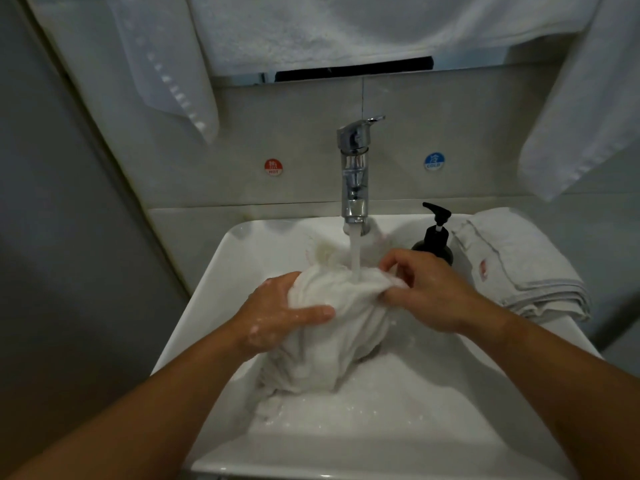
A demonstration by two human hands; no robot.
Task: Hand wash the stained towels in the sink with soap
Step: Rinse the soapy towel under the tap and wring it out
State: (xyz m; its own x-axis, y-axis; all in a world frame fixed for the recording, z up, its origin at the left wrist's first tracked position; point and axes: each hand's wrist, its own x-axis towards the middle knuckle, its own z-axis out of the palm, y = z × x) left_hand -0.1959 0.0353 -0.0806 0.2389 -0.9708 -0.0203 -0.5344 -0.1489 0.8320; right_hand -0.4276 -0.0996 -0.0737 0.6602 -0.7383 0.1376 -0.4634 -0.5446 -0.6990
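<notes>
Two grips, left hand (277,317) and right hand (429,292), clutch towel (329,348) over foamy sink (242,258).

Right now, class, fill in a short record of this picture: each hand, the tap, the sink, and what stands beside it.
left hand: grips the wet towel; suds on the skin
right hand: pinches the towel's upper edge
tap: running, stream lands on the towel between the hands
sink: holds the towel and foamy water
beside sink: black soap bottle at back right, folded towels further right
</notes>
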